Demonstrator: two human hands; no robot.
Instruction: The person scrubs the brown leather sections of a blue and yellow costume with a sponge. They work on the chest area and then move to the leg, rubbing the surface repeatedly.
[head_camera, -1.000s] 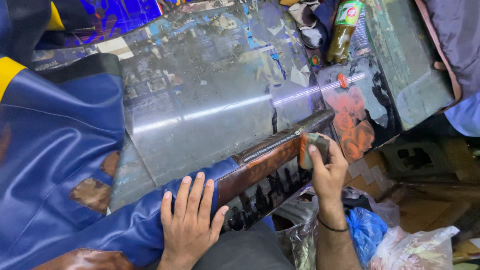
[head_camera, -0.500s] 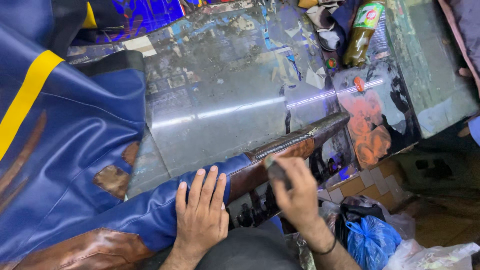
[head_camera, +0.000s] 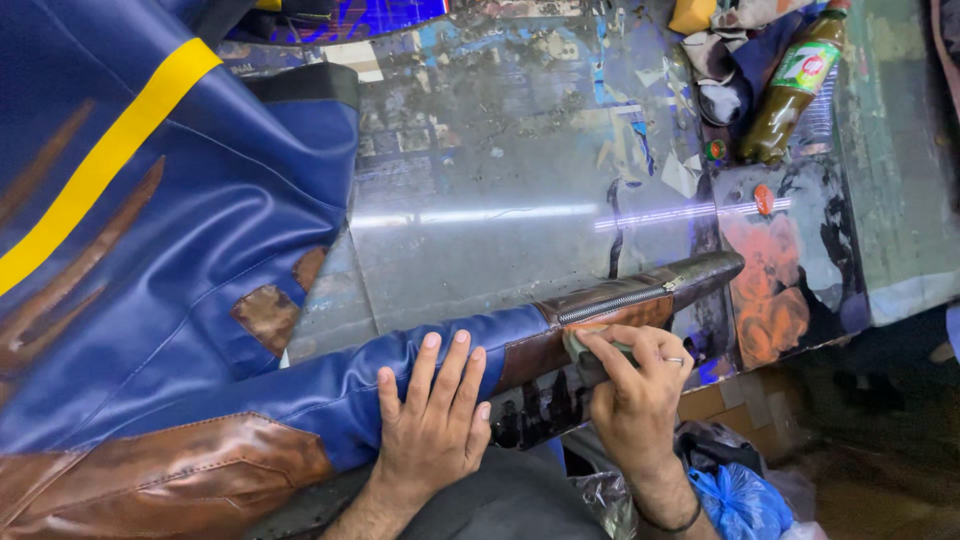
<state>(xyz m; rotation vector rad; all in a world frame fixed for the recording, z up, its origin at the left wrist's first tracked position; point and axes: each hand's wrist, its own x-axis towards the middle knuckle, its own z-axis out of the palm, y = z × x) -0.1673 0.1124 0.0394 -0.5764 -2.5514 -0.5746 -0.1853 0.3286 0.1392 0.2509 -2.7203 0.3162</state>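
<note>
The left hand (head_camera: 432, 412) lies spread flat on the blue jacket sleeve (head_camera: 400, 370) at the counter's (head_camera: 480, 200) near edge; the right hand (head_camera: 630, 385) pinches a grey-green pad (head_camera: 588, 350) against its brown cuff (head_camera: 600, 315). Heavy rubbing could smear the blue leather.

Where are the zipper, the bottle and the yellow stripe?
zipper (head_camera: 612, 303), head view, middle of the teeth.
bottle (head_camera: 790, 95), head view, its body.
yellow stripe (head_camera: 110, 155), head view, mid-length on the jacket.

Single head-worn cam, looking steeply down on the worktop (head_camera: 500, 180) from close range. Wearer's forearms enter from the bottom edge; worktop's near edge runs diagonally across lower right. No second view to overlap.
</note>
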